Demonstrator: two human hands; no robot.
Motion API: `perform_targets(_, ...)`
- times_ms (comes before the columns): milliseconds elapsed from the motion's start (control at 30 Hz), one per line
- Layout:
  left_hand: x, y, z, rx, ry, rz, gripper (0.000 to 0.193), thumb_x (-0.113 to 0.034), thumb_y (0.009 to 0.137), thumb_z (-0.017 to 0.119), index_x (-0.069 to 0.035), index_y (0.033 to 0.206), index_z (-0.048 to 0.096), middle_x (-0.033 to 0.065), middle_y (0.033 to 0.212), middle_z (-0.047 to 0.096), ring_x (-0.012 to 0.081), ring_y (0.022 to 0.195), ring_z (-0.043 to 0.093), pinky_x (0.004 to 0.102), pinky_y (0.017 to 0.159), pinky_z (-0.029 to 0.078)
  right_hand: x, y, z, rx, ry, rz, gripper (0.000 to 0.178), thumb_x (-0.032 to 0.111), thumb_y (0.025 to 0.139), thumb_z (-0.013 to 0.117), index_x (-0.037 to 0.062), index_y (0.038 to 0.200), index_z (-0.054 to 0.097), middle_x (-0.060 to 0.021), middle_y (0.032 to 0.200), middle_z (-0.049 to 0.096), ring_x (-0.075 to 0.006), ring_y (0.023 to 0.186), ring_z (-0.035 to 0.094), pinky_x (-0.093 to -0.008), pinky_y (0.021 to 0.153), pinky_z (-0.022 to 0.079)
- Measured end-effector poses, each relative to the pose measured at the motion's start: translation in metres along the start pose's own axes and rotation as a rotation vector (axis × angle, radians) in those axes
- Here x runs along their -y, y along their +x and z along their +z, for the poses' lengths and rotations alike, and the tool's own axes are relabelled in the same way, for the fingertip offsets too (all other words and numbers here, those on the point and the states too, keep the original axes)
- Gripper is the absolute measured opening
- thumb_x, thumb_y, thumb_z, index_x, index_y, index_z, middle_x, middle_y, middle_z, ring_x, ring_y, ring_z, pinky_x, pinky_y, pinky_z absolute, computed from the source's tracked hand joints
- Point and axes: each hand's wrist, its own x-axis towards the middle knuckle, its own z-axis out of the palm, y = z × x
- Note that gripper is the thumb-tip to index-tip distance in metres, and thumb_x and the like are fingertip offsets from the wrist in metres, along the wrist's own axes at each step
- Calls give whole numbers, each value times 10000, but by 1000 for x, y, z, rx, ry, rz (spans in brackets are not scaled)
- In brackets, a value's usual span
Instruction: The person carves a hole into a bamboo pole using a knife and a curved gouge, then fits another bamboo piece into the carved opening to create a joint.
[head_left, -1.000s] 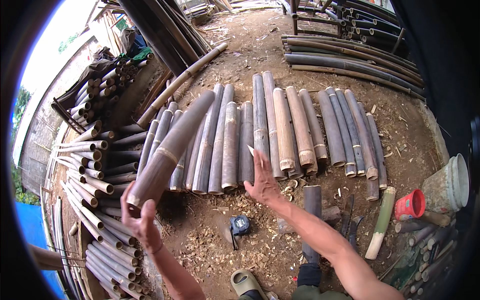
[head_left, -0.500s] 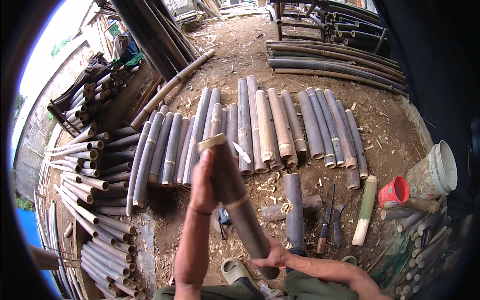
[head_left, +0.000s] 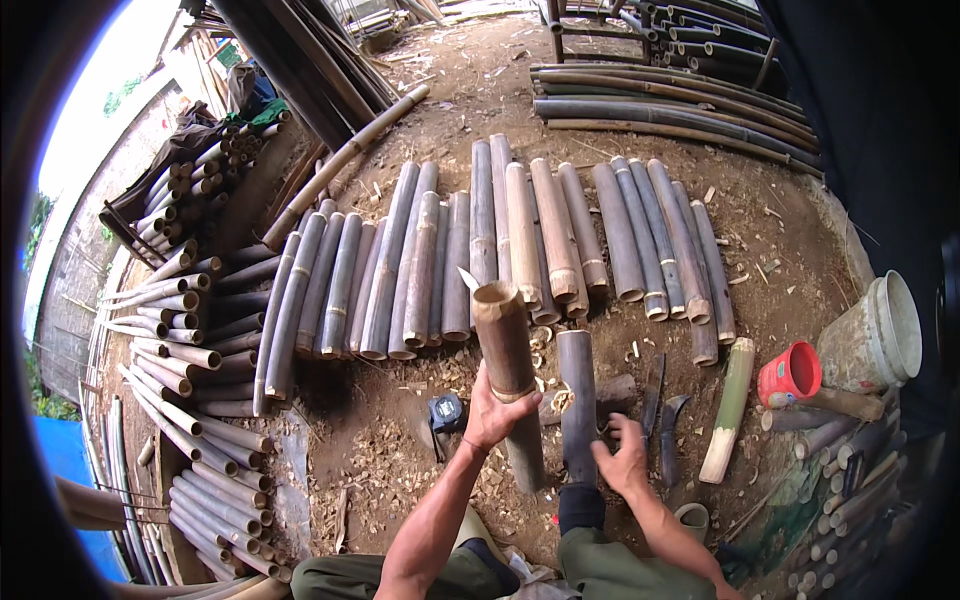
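Note:
My left hand [head_left: 497, 408] is closed around the middle of a dark brown bamboo tube [head_left: 503, 335], held nearly upright with its hollow upper end facing me. My right hand [head_left: 625, 462] is empty, fingers apart, beside a shorter grey bamboo section [head_left: 577, 385] that has a pale notch on its side. Just beyond my right hand lie two blades on the dirt, a long machete [head_left: 653, 395] and a shorter curved knife [head_left: 670, 440]. A pale pointed piece [head_left: 468, 280] shows behind the held tube's top. Left of the tube sits a dark tape measure [head_left: 446, 412].
A row of cut bamboo tubes [head_left: 400, 260] spans the ground ahead. Stacked bamboo [head_left: 220, 500] lines the left. To the right are a green bamboo piece [head_left: 728, 410], a red bucket [head_left: 790, 373] and a grey-white bucket [head_left: 868, 335]. Long poles [head_left: 680, 115] lie behind.
The tube has swung from tilted to nearly upright and moved right. My left hand shifted from near its top to its middle; my right hand let go of its lower end and moved right.

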Motion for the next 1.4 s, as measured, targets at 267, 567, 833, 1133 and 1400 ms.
perform_targets(267, -8, -16, 8, -191, 40, -119, 650, -263, 709, 872, -6, 1186, 513, 104, 1018, 654, 209, 887, 661, 363, 808, 563, -95, -28, 1, 58, -424, 516, 851, 261, 773, 795, -17, 1405, 298, -257, 1288, 432, -475, 1186, 488, -514, 965, 451)
perform_targets(567, -8, -63, -3, -204, -114, 148, 791, -181, 685, 836, -6, 1323, 402, 147, 1130, 563, 268, 1060, 600, 417, 959, 503, -110, -14, -24, -191, -216, 497, 755, 155, 801, 682, -17, 1452, 338, -228, 1117, 557, -364, 999, 612, -457, 868, 495)
perform_targets(833, -93, -89, 15, -120, -203, 454, 729, -335, 697, 882, -93, 1202, 415, 99, 1056, 573, 255, 1026, 587, 523, 1015, 439, -48, -19, -103, -211, 237, 260, 410, 27, 830, 647, -10, 1232, 572, 5, 818, 583, -76, 660, 548, -235, 559, 450)
perform_targets(1133, -88, -91, 30, -86, -186, 451, 687, -403, 768, 834, -120, 1256, 442, 104, 1067, 577, 304, 998, 596, 575, 954, 449, -29, -8, -126, -247, 344, 269, 378, 37, 911, 585, -40, 1281, 569, -5, 850, 556, -63, 610, 544, -213, 545, 468)
perform_targets(1400, -94, -89, 22, 31, -204, 413, 711, -360, 738, 868, -116, 1257, 448, 112, 1080, 586, 318, 1020, 599, 574, 959, 447, -30, -8, -128, -202, 326, 292, 397, 80, 921, 602, -31, 1300, 561, -9, 872, 556, -64, 624, 552, -221, 554, 478)
